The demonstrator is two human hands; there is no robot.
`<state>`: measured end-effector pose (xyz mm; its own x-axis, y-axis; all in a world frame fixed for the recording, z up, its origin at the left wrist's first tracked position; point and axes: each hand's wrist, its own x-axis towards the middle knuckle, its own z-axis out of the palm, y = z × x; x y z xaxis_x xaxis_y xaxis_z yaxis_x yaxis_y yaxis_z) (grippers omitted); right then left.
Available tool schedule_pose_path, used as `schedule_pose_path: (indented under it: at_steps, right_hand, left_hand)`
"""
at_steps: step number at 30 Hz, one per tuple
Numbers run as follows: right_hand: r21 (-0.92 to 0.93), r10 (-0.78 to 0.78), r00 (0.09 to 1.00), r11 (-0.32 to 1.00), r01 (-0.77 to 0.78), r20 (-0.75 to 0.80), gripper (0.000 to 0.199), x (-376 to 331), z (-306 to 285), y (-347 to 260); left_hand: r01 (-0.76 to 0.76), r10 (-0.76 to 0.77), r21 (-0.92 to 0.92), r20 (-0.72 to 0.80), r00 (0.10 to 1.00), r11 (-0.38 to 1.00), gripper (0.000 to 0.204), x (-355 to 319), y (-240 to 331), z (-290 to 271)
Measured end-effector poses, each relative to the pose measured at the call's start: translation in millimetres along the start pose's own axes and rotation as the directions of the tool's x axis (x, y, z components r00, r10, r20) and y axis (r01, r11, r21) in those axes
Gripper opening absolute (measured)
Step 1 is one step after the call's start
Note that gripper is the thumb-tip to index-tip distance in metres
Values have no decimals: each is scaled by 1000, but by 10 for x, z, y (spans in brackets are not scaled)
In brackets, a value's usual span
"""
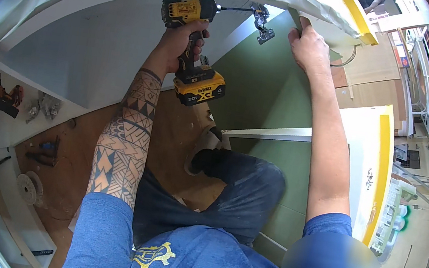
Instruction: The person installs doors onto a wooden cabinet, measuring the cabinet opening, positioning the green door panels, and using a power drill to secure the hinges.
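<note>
Head view, looking down: big white cabinet carcass [88, 54] with a green door panel [265, 91] swung against it. Right hand [307, 48] is clamped over the panel's top edge, keeping it in place. Left hand [181, 43] is wrapped round the grip of a yellow cordless driver [194, 48], its long bit on the small metal hinge [261, 23]. Looks like the hinge-screwing step; next bit needs the panel steady and the bit square in the screw.

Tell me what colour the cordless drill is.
The cordless drill is yellow and black, seen best in the head view.
</note>
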<state>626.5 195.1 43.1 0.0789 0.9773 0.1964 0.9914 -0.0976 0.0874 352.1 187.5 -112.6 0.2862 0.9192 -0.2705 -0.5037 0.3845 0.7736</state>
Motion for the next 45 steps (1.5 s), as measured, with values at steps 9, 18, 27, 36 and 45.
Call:
schedule_pose_path:
  at_steps: [9,18,27,36,45]
  right_hand:
    - [-8,5,1000,1000,-5,-8,60,-18,7,-21]
    - [11,41,999,999,-42,20,59,-32,-58,-138]
    - [33,73,995,997,-72,-63,56,-113,-32,-90]
    - [464,97,931,882,84,-352,36,-1580,-1089,735]
    - [-124,490,868,859,-497,-82,34,-2195,-1884,3105]
  left_hand:
    - [26,-26,8,-4,1000,1000,28,-15,6,3]
    - [46,-46,-47,-7,999,998,25,-25,25,12]
    - [31,-28,-82,42,999,996,30,-28,-55,112]
    - [-40,33,-181,-41,999,983,26,27,-103,-23]
    - [14,-37,-183,-124,992,983,26,71,-120,-118]
